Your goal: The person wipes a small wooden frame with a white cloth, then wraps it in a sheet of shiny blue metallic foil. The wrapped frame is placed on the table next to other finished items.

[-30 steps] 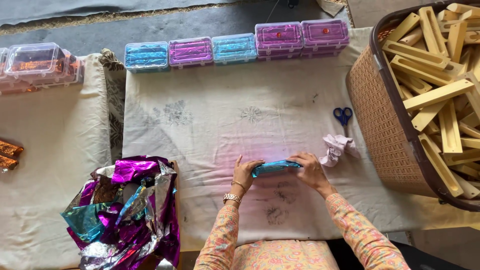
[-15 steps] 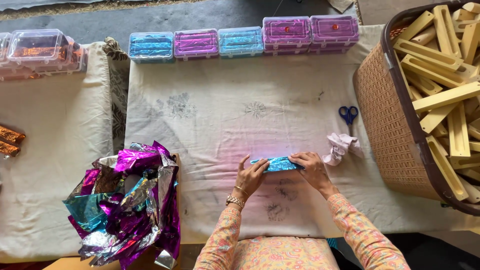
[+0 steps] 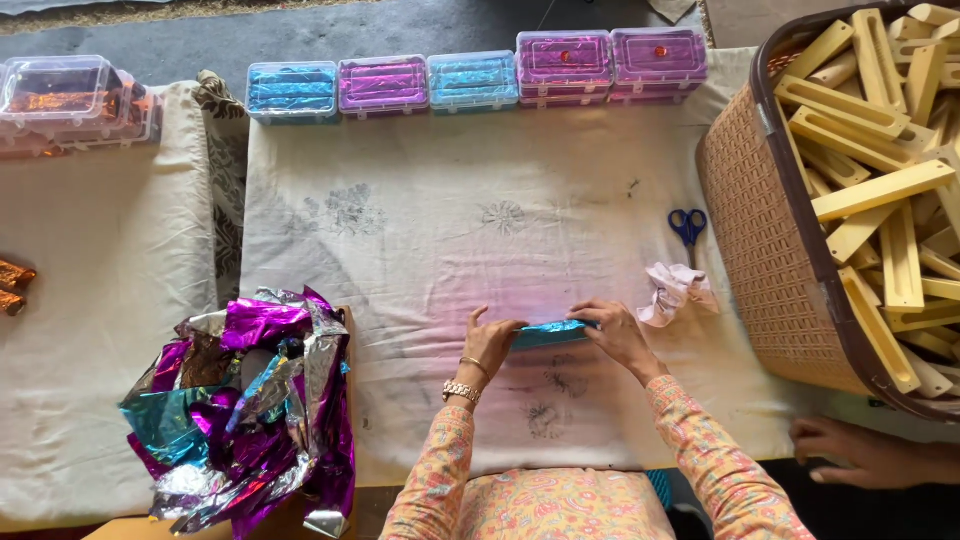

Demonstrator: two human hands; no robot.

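**Both hands on a blue foil-wrapped bar**

Low at the centre of the frame, the left hand and right hand pinch opposite ends of a long bar wrapped in shiny blue foil, lying on the stained white cloth. Right of it sit a crumpled pink rag and blue-handled scissors. Yellow wooden bars fill a brown woven basket at far right. Crumpled purple and teal foil sheets lie lower left.

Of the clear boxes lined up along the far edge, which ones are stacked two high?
The two purple-filled boxes at the right end are stacked; the other three in that row sit single.
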